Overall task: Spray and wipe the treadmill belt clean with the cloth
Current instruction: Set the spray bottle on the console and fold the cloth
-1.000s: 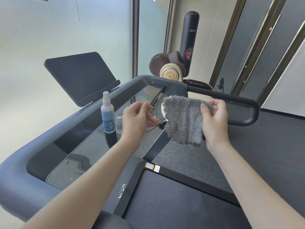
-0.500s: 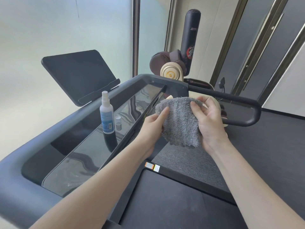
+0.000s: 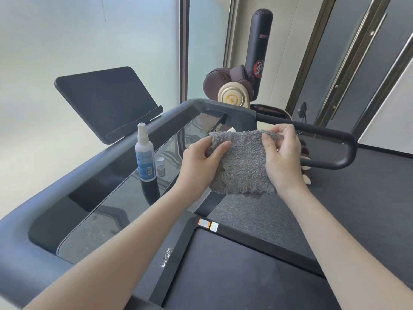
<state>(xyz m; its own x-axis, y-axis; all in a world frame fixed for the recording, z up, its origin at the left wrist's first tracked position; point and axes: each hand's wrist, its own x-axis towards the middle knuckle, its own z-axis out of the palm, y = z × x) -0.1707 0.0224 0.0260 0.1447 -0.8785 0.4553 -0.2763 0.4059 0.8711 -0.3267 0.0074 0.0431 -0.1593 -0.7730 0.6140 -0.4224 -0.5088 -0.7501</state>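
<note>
both hands hold a fluffy grey cloth [image 3: 242, 162] in the air above the front of the treadmill belt [image 3: 234, 274]. left hand [image 3: 199, 163] pinches its left edge w/ thumb on top; right hand [image 3: 282, 156] grips the upper right corner. a spray bottle [image 3: 144, 153] stands upright on the glossy console [image 3: 107, 211], its clear cap [image 3: 161, 166] just beside it. black handrail [image 3: 330, 144] behind the cloth.

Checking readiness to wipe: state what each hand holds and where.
Both hands hold the grey cloth: left hand at its upper left edge, right hand at its upper right edge. The spray bottle stands unheld.
</note>
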